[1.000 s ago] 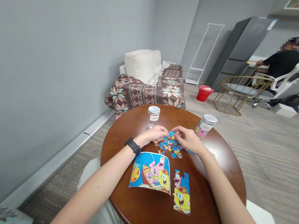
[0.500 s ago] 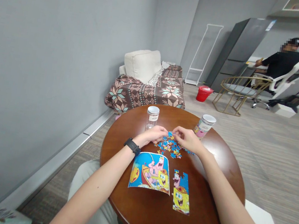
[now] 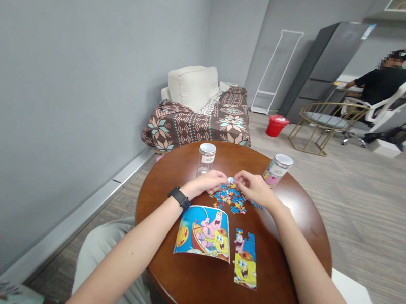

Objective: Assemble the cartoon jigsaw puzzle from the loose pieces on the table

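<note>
Over the far side of the table, my left hand point(image 3: 211, 180) and my right hand point(image 3: 254, 188) face each other. A small puzzle piece point(image 3: 230, 180), pale on the side I see, is pinched between the fingertips of both. Beneath them lies a loose heap of blue and yellow puzzle pieces point(image 3: 232, 196). Nearer to me a curved picture sheet point(image 3: 205, 232) shows cartoon figures in a boat. To its right is a joined strip of puzzle point(image 3: 246, 264) with a yellow cartoon face and a notched top edge.
Behind my left hand stands a clear jar point(image 3: 206, 159) with a silver lid; a printed jar point(image 3: 277, 170) is behind my right. The round brown table point(image 3: 199, 295) carries everything. Beyond are a draped sofa point(image 3: 199, 126), a red bucket point(image 3: 277, 126) and a seated person point(image 3: 385, 86).
The piece between my fingertips showed blue before and now shows a pale side. Both hands stay nearly in place. My left leg has shifted outward to the left.
</note>
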Demonstrator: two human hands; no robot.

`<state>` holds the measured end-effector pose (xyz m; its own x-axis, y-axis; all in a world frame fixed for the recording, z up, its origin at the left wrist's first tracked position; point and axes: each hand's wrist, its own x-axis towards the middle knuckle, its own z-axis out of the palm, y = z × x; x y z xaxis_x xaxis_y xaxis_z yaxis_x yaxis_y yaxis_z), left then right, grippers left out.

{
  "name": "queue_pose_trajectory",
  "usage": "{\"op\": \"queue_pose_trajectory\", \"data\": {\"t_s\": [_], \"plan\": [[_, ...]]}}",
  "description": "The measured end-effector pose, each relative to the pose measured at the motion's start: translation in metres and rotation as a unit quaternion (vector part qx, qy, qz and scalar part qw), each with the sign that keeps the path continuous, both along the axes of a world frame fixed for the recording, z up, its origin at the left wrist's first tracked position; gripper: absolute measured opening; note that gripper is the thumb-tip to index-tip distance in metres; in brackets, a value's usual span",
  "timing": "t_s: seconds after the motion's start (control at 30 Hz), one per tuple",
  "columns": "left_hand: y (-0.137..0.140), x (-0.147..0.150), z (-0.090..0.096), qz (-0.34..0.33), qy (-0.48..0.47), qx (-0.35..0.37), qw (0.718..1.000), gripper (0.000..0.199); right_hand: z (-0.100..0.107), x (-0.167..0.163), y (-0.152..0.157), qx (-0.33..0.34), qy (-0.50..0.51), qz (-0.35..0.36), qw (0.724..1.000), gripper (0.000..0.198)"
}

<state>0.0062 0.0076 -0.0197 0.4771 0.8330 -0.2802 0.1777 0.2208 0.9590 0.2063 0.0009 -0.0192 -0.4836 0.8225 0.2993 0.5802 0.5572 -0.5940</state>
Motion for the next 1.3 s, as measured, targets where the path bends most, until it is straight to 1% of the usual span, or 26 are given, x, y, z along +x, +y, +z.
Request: {"op": "queue_pose_trajectory", "data": {"t_s": [0.2,0.37,0.57,0.83,1.0,1.13,1.3], "plan": [[-0.0011,-0.0001,0.0013,-0.005,0.009,0.003,1.0,0.018,0.0003,-0.0002,-0.0002,0.0,-0.011,-0.004,1.0,0.015],[-0.0026,-0.0014,0.0032,0.002,0.01,0.011,1.0,0.013,-0.0012,0.0003,0.001,0.002,-0.023,-0.002,1.0,0.017],[-0.0021,-0.0007,0.0037,0.009,-0.002,-0.002,1.0,0.011,-0.0016,0.0003,0.0014,0.003,-0.027,-0.001,1.0,0.019],[-0.0034,-0.0012,0.0041,0.016,0.009,0.019,1.0,0.023,-0.0029,0.0018,0.0018,-0.002,-0.035,-0.003,0.999,0.02],[-0.0048,-0.0024,0.0056,0.007,0.006,0.038,0.999,0.024,-0.0013,0.0009,0.001,-0.001,-0.032,0.003,0.999,0.022],[-0.0032,-0.004,0.0028,0.007,0.004,0.05,0.999,0.025,0.0002,0.0013,0.0006,-0.001,-0.033,0.003,0.999,0.022],[-0.0017,-0.0038,0.0001,-0.003,0.008,0.042,0.999,0.032,0.0015,0.0021,0.0007,-0.008,-0.033,0.006,0.999,0.02]]}}
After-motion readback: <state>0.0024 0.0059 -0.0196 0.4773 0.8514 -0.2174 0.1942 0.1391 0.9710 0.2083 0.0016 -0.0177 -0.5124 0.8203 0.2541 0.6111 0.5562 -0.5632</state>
